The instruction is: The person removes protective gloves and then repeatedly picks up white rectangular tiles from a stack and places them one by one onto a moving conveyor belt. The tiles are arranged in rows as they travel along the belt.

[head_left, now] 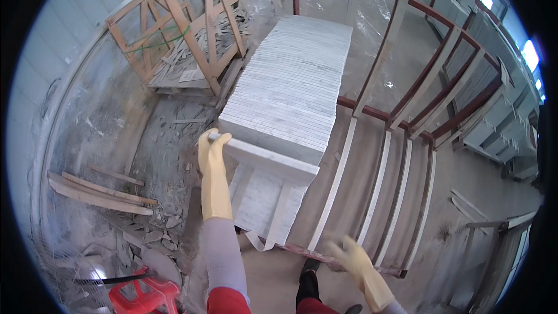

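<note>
My left hand [213, 142], in a long yellow rubber glove, grips the left end of a pale grey stone slab [270, 159]. The slab stands on edge at the near end of a long row of similar slabs [290, 75], with a narrow dark gap behind it. Low on the right, my gloved right hand [353, 259] is away from the slabs. Its fingers are blurred by motion but look apart, and nothing shows in them. Beneath the near slab lies a flat grey stone surface [256, 203] with pale strips across it.
A rack of dark red frames and pale bars [378, 192] stands right of the row. A wooden crate [192, 35] with stone scraps is at the far left. Broken stone [157, 221], loose planks [102, 195] and a red plastic stool [145, 293] lie left of me.
</note>
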A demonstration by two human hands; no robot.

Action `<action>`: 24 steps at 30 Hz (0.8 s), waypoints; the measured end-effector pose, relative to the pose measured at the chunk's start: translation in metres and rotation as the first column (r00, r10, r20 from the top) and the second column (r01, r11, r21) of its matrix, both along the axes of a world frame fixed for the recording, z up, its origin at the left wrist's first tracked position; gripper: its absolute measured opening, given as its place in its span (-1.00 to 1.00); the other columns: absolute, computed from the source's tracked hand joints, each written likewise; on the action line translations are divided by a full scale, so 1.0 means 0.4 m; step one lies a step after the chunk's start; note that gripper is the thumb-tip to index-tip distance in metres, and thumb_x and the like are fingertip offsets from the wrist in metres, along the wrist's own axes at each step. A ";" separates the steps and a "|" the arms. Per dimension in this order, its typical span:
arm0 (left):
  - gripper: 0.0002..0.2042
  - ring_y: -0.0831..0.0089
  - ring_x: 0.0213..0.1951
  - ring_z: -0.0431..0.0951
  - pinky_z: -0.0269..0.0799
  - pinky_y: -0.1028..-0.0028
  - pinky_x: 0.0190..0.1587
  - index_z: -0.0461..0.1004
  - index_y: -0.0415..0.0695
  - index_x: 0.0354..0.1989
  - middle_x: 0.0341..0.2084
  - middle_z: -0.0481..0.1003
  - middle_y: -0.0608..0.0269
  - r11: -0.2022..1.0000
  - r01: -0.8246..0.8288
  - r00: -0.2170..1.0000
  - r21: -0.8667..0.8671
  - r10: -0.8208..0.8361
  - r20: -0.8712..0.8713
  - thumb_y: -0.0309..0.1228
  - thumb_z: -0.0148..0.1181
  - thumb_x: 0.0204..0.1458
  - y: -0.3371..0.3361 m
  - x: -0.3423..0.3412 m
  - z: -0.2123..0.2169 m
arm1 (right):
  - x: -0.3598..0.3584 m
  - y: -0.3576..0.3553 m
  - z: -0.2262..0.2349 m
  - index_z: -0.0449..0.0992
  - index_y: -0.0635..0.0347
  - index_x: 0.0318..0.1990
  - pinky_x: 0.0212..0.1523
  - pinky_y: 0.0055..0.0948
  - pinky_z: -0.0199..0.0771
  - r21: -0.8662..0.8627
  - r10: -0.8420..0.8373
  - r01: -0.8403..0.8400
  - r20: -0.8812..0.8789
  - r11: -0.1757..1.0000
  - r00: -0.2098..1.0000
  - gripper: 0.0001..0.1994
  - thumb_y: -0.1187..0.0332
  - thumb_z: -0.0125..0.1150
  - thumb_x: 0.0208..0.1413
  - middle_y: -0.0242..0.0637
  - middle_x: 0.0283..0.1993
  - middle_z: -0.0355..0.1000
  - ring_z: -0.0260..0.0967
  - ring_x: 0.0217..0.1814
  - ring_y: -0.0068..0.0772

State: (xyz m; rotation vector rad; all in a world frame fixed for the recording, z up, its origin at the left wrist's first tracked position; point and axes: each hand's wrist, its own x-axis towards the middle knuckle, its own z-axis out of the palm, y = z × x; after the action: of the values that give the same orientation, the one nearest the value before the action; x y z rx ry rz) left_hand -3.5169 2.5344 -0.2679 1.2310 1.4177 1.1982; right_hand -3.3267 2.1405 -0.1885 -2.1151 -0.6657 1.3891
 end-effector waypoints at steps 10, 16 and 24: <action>-0.72 0.36 -0.17 0.54 0.38 0.38 -0.01 0.56 -0.35 -0.13 -0.19 0.60 0.14 0.995 0.091 0.933 0.038 -0.099 0.345 -0.45 0.30 0.02 -0.093 -0.110 -0.039 | -0.047 0.343 -0.304 0.61 0.03 0.08 0.24 -0.30 0.44 0.603 -0.042 -0.160 0.306 0.781 0.951 -0.50 0.57 0.37 -0.11 -0.15 0.06 0.57 0.48 0.16 -0.09; -0.92 0.36 -0.31 0.55 0.42 0.35 -0.17 0.59 -0.34 -0.55 -0.46 0.56 0.06 0.968 0.175 0.964 0.180 -0.131 -0.230 -0.55 0.29 -0.20 -0.216 -0.174 0.013 | -0.037 0.275 -0.257 0.69 -0.03 -0.05 0.17 -0.30 0.52 0.628 -0.091 -0.032 0.162 0.777 0.983 -0.55 0.64 0.34 -0.15 -0.19 -0.05 0.61 0.53 0.07 -0.12; -0.62 0.32 -0.30 0.54 0.49 0.30 -0.22 0.42 -0.19 -0.44 -0.38 0.54 0.14 0.904 -0.078 0.951 -0.420 0.194 0.241 -0.76 0.38 -0.50 -0.702 -0.047 0.131 | -0.069 -0.286 -0.090 0.70 0.16 -0.13 -0.08 -0.41 0.57 0.310 -0.411 0.416 -0.084 0.855 0.908 -0.79 0.51 0.37 0.05 -0.21 -0.19 0.64 0.61 -0.10 -0.32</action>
State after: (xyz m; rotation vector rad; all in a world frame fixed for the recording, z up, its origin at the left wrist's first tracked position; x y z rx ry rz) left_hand -3.5358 2.2537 -0.2154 0.6548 1.4631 1.0501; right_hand -3.3542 2.0262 -0.2246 -1.8432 -0.3653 0.9817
